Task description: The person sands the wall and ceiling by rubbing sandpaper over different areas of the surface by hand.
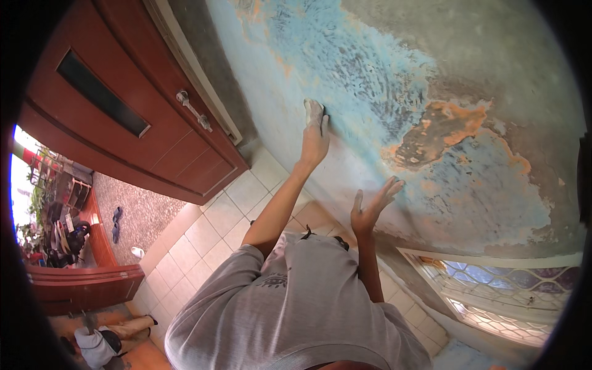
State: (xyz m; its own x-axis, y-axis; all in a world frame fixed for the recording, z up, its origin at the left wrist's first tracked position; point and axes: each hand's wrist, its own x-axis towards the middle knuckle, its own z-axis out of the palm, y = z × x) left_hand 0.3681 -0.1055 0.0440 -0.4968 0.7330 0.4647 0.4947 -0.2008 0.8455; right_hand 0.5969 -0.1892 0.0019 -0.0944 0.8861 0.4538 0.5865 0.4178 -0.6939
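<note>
My left hand is raised against a painted wall, its fingers close together and coated in pale dust. Whether a thin pad or sheet lies under those fingers cannot be told. Lower and to the right, my right hand has its thumb and fingers spread and holds nothing; its fingertips touch or nearly touch the wall. Between and above the hands the light blue paint is worn into dark streaks. An exposed grey and orange patch lies to the upper right of my right hand, with bare grey plaster beyond it.
A red door with a metal handle stands at the left. Beige tiles cover the floor, with slippers outside the doorway. A person is at the lower left. A window with a white grille is at the lower right.
</note>
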